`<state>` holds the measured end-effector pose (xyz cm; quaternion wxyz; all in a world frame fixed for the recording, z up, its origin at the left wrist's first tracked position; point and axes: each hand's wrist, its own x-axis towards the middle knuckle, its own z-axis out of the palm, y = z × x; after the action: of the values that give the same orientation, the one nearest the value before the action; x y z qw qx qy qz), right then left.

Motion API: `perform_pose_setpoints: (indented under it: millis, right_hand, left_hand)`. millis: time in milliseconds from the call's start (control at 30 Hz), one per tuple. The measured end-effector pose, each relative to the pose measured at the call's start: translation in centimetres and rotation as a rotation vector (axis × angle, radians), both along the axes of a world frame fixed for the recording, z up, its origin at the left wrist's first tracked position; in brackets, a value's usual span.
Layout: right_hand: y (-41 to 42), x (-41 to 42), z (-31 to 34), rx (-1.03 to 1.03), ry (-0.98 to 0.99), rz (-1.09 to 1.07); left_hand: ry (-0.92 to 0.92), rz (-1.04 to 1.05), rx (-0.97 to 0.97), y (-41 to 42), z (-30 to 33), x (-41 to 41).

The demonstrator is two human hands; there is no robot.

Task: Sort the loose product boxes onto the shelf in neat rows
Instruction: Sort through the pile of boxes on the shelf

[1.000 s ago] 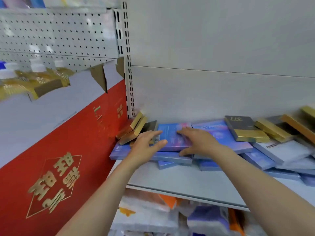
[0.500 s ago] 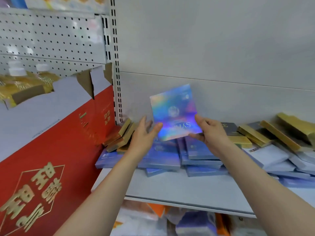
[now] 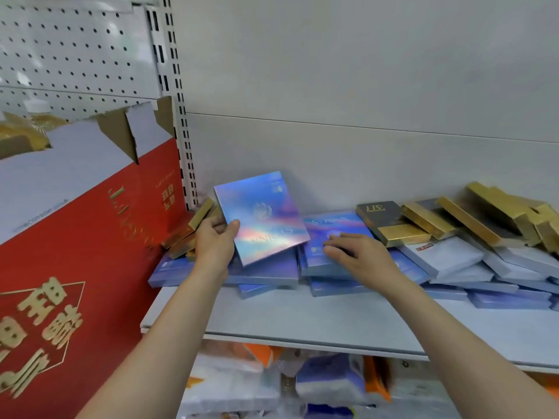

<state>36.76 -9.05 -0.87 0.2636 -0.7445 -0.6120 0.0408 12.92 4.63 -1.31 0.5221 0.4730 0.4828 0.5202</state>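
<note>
My left hand [image 3: 215, 241] grips a flat holographic blue box [image 3: 260, 216] by its left edge and holds it tilted above the pile. To its right, my right hand [image 3: 358, 254] rests with fingers spread on another blue box [image 3: 329, 228] lying on top of the stack. Several more blue boxes [image 3: 266, 275] lie loosely across the grey shelf [image 3: 302, 319]. Gold boxes [image 3: 423, 220] are heaped at the right, and a few gold boxes [image 3: 193, 225] lean in the left corner behind my left hand.
A large red carton [image 3: 81, 237] with gold lettering stands against the shelf's left end. White boxes [image 3: 447, 255] lie under the gold ones at right. A pegboard panel [image 3: 75, 55] is at upper left, packaged goods [image 3: 272, 385] fill the shelf below.
My right hand let go of the holographic box and dropped onto a blue box in the pile. My left hand alone now holds the box, lowered and tilted flatter.
</note>
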Motion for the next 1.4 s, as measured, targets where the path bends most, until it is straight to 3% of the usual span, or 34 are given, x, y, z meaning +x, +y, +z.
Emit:
perform_pose_setpoints:
  millis: [67,167,300,467,633,700,833,900,1133,1400]
  right_hand:
    - [-0.2,-0.6,0.1,-0.068,0.121,0.042]
    - [-0.2,-1.2,-0.7,-0.039,0.018,-0.096]
    - [0.0,-1.7,0.3,-0.151,0.044,-0.314]
    - [0.4,-3.0,1.3,-0.311,0.011,-0.385]
    - [0.8,-3.3,1.4,-0.328,0.065,-0.448]
    - [0.5,-3.2,1.2,-0.255,0.211,-0.436]
    - [-0.9,-2.9,1.6,0.099,0.774,-0.311]
    - [-1.7,-2.1,2.3,0.245,0.956,-0.27]
    - [-8.3,4.7,4.7,0.463,0.966,-0.197]
    - [-23.6,18.0,5.1,0.598,0.935,-0.248]
  left_hand:
    - [-0.013,0.007,-0.002,-0.1,-0.1,-0.3]
    - [-0.025,-0.028,0.025,-0.6,-0.6,-1.0]
    - [-0.062,-0.047,0.042,-1.3,-1.1,-2.2]
    - [-0.084,-0.058,0.019,-1.6,-1.4,-2.7]
    - [-0.127,-0.096,0.04,-1.8,-1.5,-3.0]
    - [-0.142,-0.105,0.064,-1.9,-1.8,-2.8]
    - [-0.159,-0.101,0.096,-2.9,-1.6,-2.5]
    - [-0.159,-0.109,0.115,-3.4,-1.1,-2.0]
    - [-0.227,-0.148,0.186,-8.0,1.9,4.8]
    - [-0.282,-0.295,0.233,-19.5,3.2,20.3]
